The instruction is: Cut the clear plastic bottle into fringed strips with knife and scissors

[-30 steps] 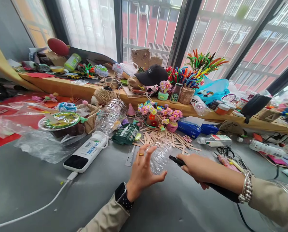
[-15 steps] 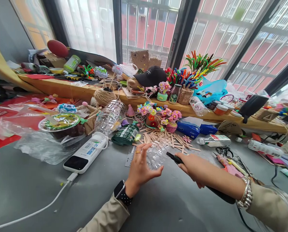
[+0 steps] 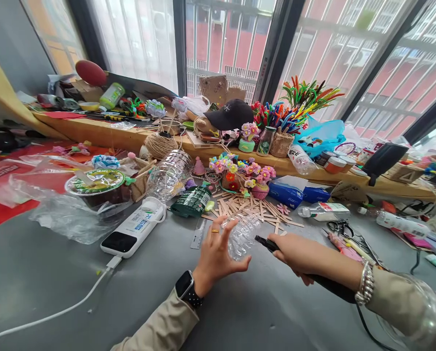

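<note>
My left hand (image 3: 218, 253) curves round a ribbed piece of clear plastic bottle (image 3: 241, 236), thumb below and fingers on its left side. From the right, my right hand (image 3: 289, 251) grips a long black corded tool (image 3: 267, 242); its exact kind I cannot make out. The tool's narrow front end points at the bottle piece's right edge, and whether they touch I cannot tell. Its rear part runs under my right forearm, with a black cord trailing downward. Behind the bottle piece lie scattered wooden craft sticks (image 3: 272, 209).
A white power bank (image 3: 133, 234) with a cable lies left, beside a plastic-wrapped bowl (image 3: 97, 187). A green cut bottle piece (image 3: 192, 201) and a large clear bottle (image 3: 170, 173) stand behind. Scissors (image 3: 340, 227) lie right. A cluttered wooden ledge (image 3: 130, 131) runs along the windows.
The view has shifted slightly. Both hands keep much the same pose, with the bottle piece and the tool's tip still close together.
</note>
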A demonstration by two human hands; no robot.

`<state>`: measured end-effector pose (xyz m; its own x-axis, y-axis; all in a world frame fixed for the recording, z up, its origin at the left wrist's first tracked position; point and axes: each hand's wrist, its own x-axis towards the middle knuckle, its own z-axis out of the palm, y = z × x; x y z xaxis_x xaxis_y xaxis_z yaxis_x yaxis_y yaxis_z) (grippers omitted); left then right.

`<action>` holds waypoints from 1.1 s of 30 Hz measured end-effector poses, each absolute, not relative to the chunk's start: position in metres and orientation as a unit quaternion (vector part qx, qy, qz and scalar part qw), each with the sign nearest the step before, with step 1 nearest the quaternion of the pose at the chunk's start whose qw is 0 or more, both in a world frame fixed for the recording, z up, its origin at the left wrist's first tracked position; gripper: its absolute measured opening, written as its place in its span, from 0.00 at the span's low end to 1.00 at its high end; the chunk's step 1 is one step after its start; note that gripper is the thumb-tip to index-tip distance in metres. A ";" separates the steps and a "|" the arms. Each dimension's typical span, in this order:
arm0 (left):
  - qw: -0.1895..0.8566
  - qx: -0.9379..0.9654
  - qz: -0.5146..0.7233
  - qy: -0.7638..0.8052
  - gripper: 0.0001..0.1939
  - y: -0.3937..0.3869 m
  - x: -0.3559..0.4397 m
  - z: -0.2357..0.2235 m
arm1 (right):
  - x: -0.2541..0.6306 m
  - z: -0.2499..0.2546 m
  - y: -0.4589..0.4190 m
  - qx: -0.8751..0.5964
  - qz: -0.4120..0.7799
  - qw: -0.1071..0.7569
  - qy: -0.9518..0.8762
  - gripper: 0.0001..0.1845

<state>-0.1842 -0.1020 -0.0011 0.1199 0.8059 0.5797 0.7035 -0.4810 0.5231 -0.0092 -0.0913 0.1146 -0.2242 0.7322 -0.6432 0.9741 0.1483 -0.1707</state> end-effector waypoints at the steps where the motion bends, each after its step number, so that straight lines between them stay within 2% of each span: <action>1: 0.059 0.748 0.427 0.504 0.37 -0.102 -0.184 -0.001 | -0.010 0.116 -0.090 0.582 -0.288 0.218 0.728 0.16; 15: 0.104 0.735 0.433 0.512 0.37 -0.098 -0.188 0.003 | -0.021 0.125 -0.085 0.590 -0.287 0.241 0.715 0.16; 22: 0.113 0.731 0.438 0.511 0.36 -0.094 -0.191 0.003 | -0.015 0.119 -0.083 0.585 -0.302 0.206 0.724 0.14; 26: 0.105 0.741 0.428 0.507 0.37 -0.096 -0.191 0.002 | -0.010 0.117 -0.083 0.575 -0.326 0.224 0.716 0.15; 33: 0.065 0.761 0.424 0.487 0.37 -0.100 -0.189 -0.002 | -0.017 0.122 -0.095 0.598 -0.292 0.247 0.705 0.15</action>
